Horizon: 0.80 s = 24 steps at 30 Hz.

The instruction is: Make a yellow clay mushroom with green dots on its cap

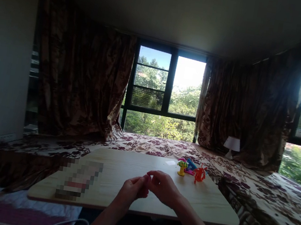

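Observation:
Over the near middle of the pale wooden table (111, 182), my left hand (132, 190) is closed with thumb and fingers pinched together. Its fingertips meet those of my right hand (163, 187), which is curled in from the right. Between them shows a bit of a small dark pink lump (147, 179), mostly hidden by the fingers; its kind I cannot make out. Beyond my right hand stand small colourful figures: a yellow tree-like one with a green spotted top (181, 168), an orange-red many-armed one (200, 173), and a blue one (190, 165) beside purple and pink pieces.
A blurred-out flat item (79, 180) lies on the table's left side. Near the far edge is a small white patch (171, 163). Floral cloth (145, 145) covers the ledge behind, with a white lamp (231, 145) at the right. A white cable (70, 220) runs at lower left.

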{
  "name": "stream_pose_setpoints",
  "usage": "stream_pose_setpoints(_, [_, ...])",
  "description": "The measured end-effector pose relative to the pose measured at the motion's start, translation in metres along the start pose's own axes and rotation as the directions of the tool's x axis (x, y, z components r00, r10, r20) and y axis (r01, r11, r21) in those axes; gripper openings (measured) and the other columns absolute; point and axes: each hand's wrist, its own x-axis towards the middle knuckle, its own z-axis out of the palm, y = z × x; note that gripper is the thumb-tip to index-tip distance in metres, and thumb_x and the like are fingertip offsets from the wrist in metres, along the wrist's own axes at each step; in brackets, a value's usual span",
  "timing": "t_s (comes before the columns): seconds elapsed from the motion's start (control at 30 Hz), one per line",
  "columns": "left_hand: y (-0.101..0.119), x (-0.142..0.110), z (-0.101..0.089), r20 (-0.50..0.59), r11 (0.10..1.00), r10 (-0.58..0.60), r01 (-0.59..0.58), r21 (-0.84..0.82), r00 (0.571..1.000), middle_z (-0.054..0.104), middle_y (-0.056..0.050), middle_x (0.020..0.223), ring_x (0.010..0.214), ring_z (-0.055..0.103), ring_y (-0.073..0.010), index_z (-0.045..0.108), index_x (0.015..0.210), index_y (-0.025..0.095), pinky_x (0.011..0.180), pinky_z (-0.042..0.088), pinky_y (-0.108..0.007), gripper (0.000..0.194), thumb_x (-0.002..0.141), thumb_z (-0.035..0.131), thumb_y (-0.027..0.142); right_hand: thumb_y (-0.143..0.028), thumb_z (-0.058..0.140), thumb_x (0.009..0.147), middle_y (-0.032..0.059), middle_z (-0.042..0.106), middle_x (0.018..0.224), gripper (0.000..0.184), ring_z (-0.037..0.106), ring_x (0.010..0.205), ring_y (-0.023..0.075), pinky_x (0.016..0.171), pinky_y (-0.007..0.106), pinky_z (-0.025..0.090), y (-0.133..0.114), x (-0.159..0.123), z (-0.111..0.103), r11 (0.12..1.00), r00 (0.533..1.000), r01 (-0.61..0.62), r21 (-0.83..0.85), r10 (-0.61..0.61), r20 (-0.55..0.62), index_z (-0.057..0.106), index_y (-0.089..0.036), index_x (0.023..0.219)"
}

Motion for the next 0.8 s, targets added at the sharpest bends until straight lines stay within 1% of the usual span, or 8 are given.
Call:
stream_pose_setpoints(0.2, [0.006,-0.004,-0.002,0.061,1.0,-0.013,0.015,-0.026,0.998,0.063,-0.006,0.068,0.061,0.059,-0.014,0.064,0.078,0.011,0.061,0.049,-0.029,0.032,0.069,0.059,0.042,-0.036,0.047,0.082,-0.0024,0.058,0.06,0.027,0.047,0.051,0.0083,0.05,0.019,0.035,-0.004,-0.002,-0.004,1.0,0.998,-0.02,-0.023,0.022,0.055,0.062,-0.02,0.098])
stream_pose_setpoints(0.37, [0.01,-0.007,0.0,0.011,0.998,-0.007,0.006,0.065,1.0,0.06,-0.004,0.06,0.052,0.054,-0.012,0.063,0.071,0.011,0.056,0.047,-0.028,0.031,0.066,0.061,0.042,-0.03,0.053,0.078,-0.0012,0.061,0.064,0.019,0.05,0.056,0.0097,0.053,0.02,0.036,-0.006,-0.002,-0.003,0.999,0.999,0.017,-0.04,-0.015,0.043,0.064,-0.02,0.09])
stream_pose_setpoints(0.47, [0.008,-0.005,0.002,0.005,0.997,0.031,-0.031,0.068,1.0,0.058,-0.003,0.058,0.054,0.053,-0.011,0.064,0.068,0.012,0.058,0.047,-0.027,0.03,0.065,0.063,0.041,-0.028,0.052,0.078,-0.0011,0.061,0.065,0.019,0.05,0.055,0.0096,0.051,0.019,0.035,-0.004,-0.002,0.0,0.999,0.998,-0.032,0.003,0.031,0.045,0.062,-0.02,0.092])
stream_pose_setpoints(0.57, [0.002,-0.001,0.004,-0.033,0.993,0.057,-0.053,0.107,0.998,0.055,0.0,0.053,0.048,0.049,-0.009,0.064,0.065,0.013,0.052,0.043,-0.024,0.029,0.064,0.063,0.042,-0.027,0.051,0.078,-0.002,0.06,0.061,0.018,0.049,0.052,0.0091,0.049,0.019,0.033,0.001,-0.003,0.008,0.996,0.996,-0.088,-0.008,0.088,0.009,0.06,-0.02,0.091])
stream_pose_setpoints(0.63, [-0.003,0.001,0.006,-0.07,0.979,0.115,-0.102,0.174,0.991,0.049,0.003,0.046,0.043,0.044,-0.0082,0.063,0.061,0.013,0.047,0.039,-0.022,0.028,0.064,0.062,0.041,-0.026,0.05,0.077,-0.0027,0.058,0.058,0.015,0.047,0.05,0.0089,0.048,0.019,0.031,0.003,-0.004,0.016,0.993,0.993,-0.112,-0.034,0.11,-0.051,0.06,-0.019,0.086])
stream_pose_setpoints(0.7, [-0.006,0.001,0.01,-0.102,0.938,0.232,-0.194,0.288,0.967,0.046,0.003,0.042,0.042,0.041,-0.0091,0.064,0.062,0.014,0.044,0.034,-0.022,0.029,0.066,0.059,0.042,-0.024,0.05,0.076,-0.0026,0.057,0.056,0.012,0.046,0.049,0.009,0.048,0.02,0.031,0.004,-0.004,0.024,0.989,0.981,-0.146,-0.006,0.144,-0.127,0.059,-0.019,0.081])
stream_pose_setpoints(0.77, [-0.007,-0.003,0.014,-0.105,0.872,0.353,-0.287,0.397,0.93,0.048,0.002,0.042,0.044,0.043,-0.0112,0.067,0.069,0.015,0.044,0.033,-0.023,0.029,0.069,0.055,0.042,-0.025,0.049,0.075,-0.0018,0.057,0.056,0.011,0.046,0.05,0.0093,0.049,0.02,0.032,0.005,-0.003,0.033,0.974,0.958,-0.184,0.135,0.208,-0.195,0.058,-0.018,0.075])
stream_pose_setpoints(0.8, [-0.006,-0.005,0.015,-0.1,0.844,0.395,-0.318,0.432,0.913,0.05,0.002,0.044,0.045,0.044,-0.0123,0.068,0.074,0.015,0.045,0.033,-0.023,0.029,0.07,0.055,0.041,-0.025,0.05,0.074,-0.0014,0.057,0.057,0.012,0.046,0.051,0.0093,0.049,0.02,0.033,0.006,-0.002,0.037,0.942,0.943,-0.206,0.265,0.263,-0.204,0.058,-0.017,0.071])
